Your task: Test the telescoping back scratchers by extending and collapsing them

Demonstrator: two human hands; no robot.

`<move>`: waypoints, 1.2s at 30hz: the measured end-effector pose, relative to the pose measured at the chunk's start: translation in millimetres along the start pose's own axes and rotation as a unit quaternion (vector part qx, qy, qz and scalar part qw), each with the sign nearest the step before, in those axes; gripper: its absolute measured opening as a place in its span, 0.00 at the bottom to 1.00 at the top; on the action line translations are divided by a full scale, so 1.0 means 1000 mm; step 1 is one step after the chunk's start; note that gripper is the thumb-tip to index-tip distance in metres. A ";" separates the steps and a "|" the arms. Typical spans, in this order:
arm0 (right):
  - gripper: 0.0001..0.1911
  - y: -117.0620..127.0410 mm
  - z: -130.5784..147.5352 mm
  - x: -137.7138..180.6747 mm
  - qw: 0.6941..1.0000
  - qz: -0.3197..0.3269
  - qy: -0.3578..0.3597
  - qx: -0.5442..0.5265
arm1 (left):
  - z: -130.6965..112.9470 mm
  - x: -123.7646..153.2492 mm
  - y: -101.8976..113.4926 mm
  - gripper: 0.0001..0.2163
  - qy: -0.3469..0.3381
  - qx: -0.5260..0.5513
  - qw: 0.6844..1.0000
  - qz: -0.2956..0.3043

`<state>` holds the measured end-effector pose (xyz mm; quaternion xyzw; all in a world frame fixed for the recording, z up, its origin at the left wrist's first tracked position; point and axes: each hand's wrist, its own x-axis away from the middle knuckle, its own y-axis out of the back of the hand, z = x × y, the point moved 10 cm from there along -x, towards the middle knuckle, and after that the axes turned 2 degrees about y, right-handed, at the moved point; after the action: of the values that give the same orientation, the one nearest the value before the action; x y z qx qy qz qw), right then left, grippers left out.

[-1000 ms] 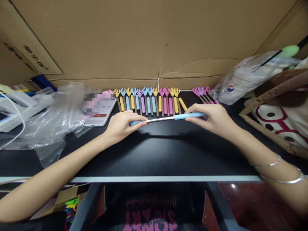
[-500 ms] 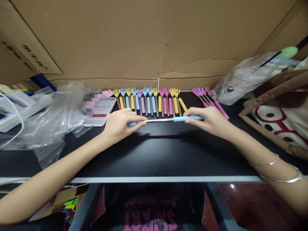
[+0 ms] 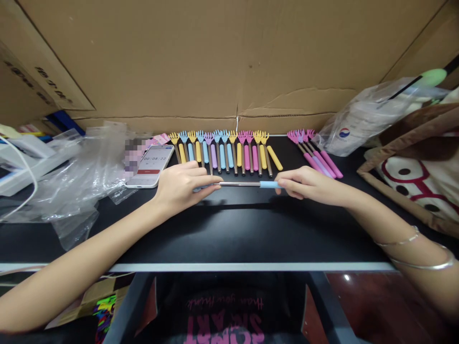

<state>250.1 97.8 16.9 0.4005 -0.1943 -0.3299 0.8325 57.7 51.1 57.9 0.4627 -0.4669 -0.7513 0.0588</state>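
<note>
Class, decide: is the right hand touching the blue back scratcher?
Touching. The head view shows the right hand pinching the blue back scratcher at its handle end.

A white smartphone [image 3: 150, 166] and crumpled clear plastic bags [image 3: 79, 177] lie near the black tabletop's [image 3: 229, 229] left edge; brown cardboard [image 3: 229, 62] lines its far edge.

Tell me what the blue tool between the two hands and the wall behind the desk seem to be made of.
On the blue tool, the shaft looks like polished metal, grey with a bright glint; the blue grip at the right hand looks matte, probably rubber or soft plastic. The wall is brown cardboard, dull, with creases and a seam.
</note>
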 end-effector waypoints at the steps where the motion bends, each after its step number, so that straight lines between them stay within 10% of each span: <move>1: 0.23 0.000 0.000 0.000 1.000 0.002 -0.001 0.004 | 0.000 0.000 0.000 0.11 -0.001 -0.001 1.000 0.000; 36: 0.20 0.025 0.017 0.010 0.949 -0.185 0.053 0.250 | 0.021 0.008 -0.029 0.16 0.143 0.136 0.976 0.097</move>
<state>256.8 93.1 47.9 0.6416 -0.1484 -0.3975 0.6390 47.1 76.5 34.0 0.5216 -0.5941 -0.5976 0.1336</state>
